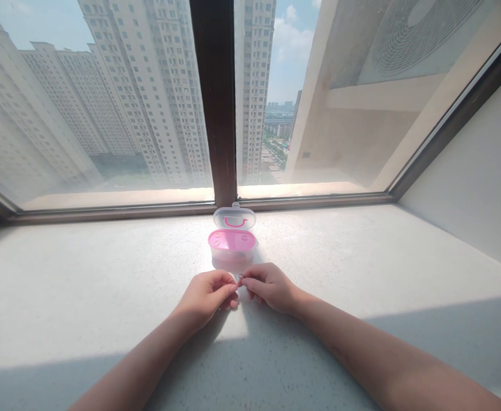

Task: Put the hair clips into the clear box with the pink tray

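Note:
My left hand (211, 292) is closed in a pinch, thumb against forefinger, and whatever lies between its tips is too small to make out. Almost touching it, my right hand (270, 287) pinches a small dark loop (241, 276) that pokes up from its fingertips. Just beyond the hands stands an oval plastic box (232, 258), translucent with a pink inner tray (232, 240) at its top. Its clear lid (234, 219) is tipped up at the back and carries a pink handle (235, 223).
The box rests on a pale speckled windowsill (105, 285), partly sunlit and partly shaded. Behind it rises a window with a dark frame (218, 103), tall buildings showing outside. A white wall (468, 188) bounds the right side.

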Available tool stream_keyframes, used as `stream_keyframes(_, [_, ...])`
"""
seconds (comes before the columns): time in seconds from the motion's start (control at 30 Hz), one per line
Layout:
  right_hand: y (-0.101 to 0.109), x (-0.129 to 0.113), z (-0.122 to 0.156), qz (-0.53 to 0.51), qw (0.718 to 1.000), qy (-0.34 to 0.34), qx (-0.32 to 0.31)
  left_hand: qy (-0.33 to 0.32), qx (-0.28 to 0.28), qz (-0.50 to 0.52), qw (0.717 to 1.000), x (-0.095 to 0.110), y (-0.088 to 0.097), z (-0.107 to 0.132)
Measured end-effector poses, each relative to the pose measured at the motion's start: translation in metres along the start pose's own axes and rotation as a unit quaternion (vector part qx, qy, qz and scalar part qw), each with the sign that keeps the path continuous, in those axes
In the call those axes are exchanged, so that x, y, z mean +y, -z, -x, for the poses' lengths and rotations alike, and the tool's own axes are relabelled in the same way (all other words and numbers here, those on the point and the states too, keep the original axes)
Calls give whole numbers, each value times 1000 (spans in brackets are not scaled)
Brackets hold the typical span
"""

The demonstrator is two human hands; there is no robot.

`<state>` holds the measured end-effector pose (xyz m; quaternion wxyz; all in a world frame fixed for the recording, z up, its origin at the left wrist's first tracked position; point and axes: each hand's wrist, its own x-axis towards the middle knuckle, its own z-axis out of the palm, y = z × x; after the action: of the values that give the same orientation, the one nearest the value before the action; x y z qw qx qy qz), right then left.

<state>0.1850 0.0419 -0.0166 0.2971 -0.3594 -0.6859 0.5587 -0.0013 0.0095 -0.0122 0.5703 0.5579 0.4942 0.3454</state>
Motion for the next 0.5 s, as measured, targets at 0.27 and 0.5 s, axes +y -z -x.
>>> stream_keyframes(0.27, [0, 2, -2, -39, 999, -11, 0, -2, -29, -12, 999, 1, 2, 1])
stream_keyframes(0.5, [1, 1, -1, -27, 999, -16, 0, 10, -42, -6, 999, 5, 5, -1])
